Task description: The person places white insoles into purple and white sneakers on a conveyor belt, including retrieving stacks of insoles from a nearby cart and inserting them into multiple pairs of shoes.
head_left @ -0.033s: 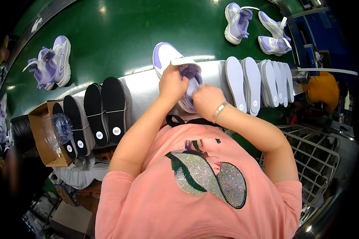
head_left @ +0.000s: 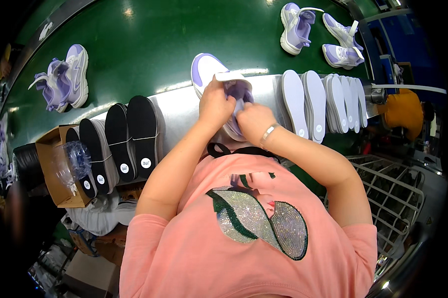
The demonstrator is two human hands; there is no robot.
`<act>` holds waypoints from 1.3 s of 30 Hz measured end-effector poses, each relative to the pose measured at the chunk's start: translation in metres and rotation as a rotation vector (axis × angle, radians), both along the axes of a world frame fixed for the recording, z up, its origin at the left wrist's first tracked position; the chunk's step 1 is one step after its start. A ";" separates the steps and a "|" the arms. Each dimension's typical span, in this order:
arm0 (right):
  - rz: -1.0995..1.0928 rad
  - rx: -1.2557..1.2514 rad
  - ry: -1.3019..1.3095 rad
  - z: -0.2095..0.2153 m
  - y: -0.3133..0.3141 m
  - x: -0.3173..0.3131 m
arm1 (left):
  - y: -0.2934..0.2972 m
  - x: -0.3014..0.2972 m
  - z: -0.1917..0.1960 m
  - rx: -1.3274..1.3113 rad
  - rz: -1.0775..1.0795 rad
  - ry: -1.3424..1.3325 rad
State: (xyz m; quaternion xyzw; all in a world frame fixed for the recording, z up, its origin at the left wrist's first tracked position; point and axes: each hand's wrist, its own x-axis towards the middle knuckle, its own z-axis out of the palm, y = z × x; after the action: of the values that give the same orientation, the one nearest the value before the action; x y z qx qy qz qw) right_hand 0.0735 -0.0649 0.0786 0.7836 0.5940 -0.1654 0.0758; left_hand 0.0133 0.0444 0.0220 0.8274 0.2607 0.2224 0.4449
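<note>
A lilac and white sneaker [head_left: 206, 69] lies on the metal ledge [head_left: 179, 107] at the edge of the green belt [head_left: 149, 44]. My left hand [head_left: 215, 102] grips the shoe at its opening, beside the raised white tongue [head_left: 232, 77]. My right hand [head_left: 253, 119], with a bracelet on its wrist, clasps the shoe's near side, its fingers pressed into the lilac lining. The two hands touch each other over the opening. The heel end of the shoe is hidden under them.
Bundled black insoles [head_left: 129, 139] stand in a row to the left and white insoles [head_left: 313, 102] to the right. Finished sneaker pairs lie on the belt at far left [head_left: 65, 77] and top right [head_left: 318, 30]. A cardboard box [head_left: 52, 169] and a wire basket [head_left: 393, 193] flank me.
</note>
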 end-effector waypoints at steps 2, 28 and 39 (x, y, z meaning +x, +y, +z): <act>0.004 0.038 0.003 -0.026 0.004 0.003 | -0.001 -0.003 -0.003 -0.122 -0.023 -0.093; 0.155 -0.779 0.289 0.008 0.015 0.011 | -0.010 0.000 -0.026 -0.215 0.020 -0.159; -0.083 0.471 0.600 0.049 -0.012 0.052 | -0.017 -0.038 -0.017 -0.660 0.100 -0.364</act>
State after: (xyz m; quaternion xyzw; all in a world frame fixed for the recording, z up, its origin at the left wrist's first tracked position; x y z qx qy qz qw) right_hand 0.1257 -0.0770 0.1277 0.7197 0.5794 -0.2492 -0.2903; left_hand -0.0252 0.0276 0.0050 0.5728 0.2751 0.2913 0.7151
